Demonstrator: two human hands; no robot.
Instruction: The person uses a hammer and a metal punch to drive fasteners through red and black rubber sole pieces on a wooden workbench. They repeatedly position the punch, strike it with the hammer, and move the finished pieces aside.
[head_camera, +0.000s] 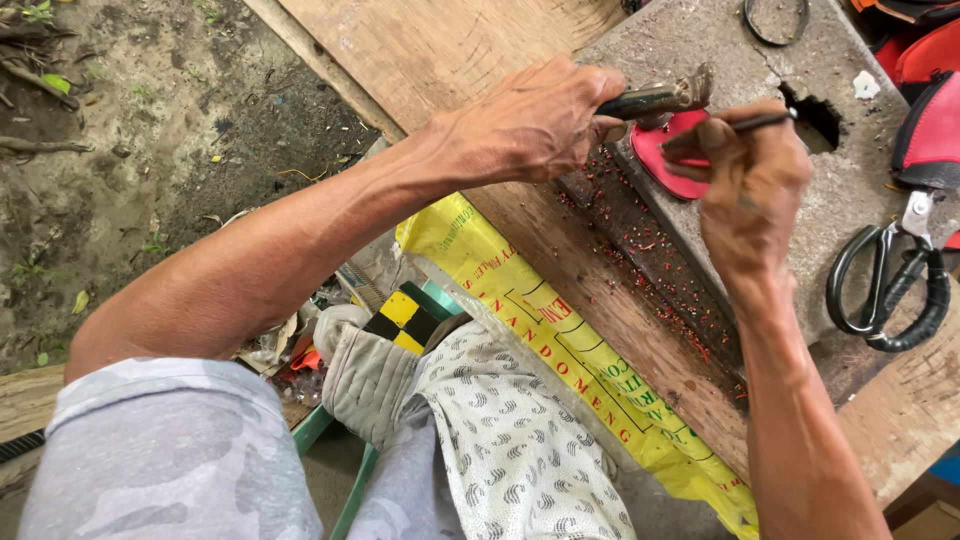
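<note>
While your right hand (755, 180) pinches a thin dark tool (735, 127) on the red piece (668, 150), a slip could jab your fingers.
Near you, lower centre, a yellow sack (560, 340) drapes the wooden plank (440, 50). Further up, your left hand (535, 125) is clenched on a hammer (660, 97) just above the red piece, on the grey stone block (850, 190) at upper right; scissors (890, 290) lie nearby.

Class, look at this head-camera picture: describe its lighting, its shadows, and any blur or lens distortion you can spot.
Head view: soft, even daylight, no glare; only faint shadow under the left hand and right hand on the grey stone block. Focus is sharp on the red piece and scissors; wide-angle stretching enlarges the near forearm and sleeve.
</note>
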